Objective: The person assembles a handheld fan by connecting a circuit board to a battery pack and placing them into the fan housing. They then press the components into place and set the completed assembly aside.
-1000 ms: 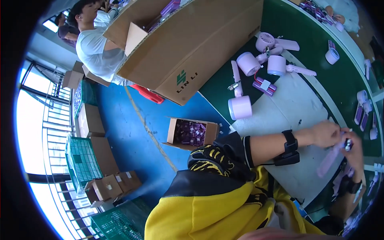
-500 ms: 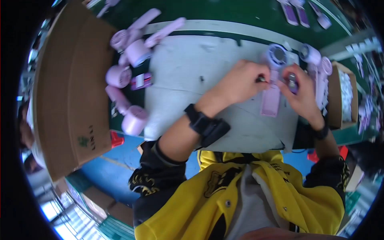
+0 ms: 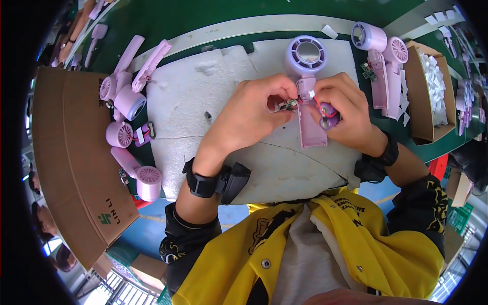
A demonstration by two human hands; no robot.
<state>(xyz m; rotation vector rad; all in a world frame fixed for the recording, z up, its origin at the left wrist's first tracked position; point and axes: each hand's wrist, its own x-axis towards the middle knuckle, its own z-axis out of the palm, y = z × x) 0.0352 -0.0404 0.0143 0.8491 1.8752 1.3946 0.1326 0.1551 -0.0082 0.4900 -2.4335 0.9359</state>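
A pink handheld fan (image 3: 313,129) lies on the pale foam board (image 3: 175,122), its round lilac head (image 3: 306,55) away from me and its hollow handle shell pointing toward me. My left hand (image 3: 249,114) is closed at the left of the handle, pinching a small green circuit board (image 3: 291,104) between thumb and fingers. On the other side, my right hand (image 3: 345,109) wraps round a purple battery pack (image 3: 329,116) with red wires. Its fingertips reach the fan's neck, beside a small white piece (image 3: 311,94). The wires' far ends are partly hidden by fingers.
Several pink fans and shells (image 3: 129,101) lie along the left, beside a tall cardboard box (image 3: 76,147). To the right are more fan parts (image 3: 386,71), a loose circuit board (image 3: 368,72) and an open carton (image 3: 429,91) of white pieces.
The whole scene has shifted left in the picture as the view turned. Both hands remain at the fan's handle; the circuit board in my left fingers and the battery's red wires now show clearly.
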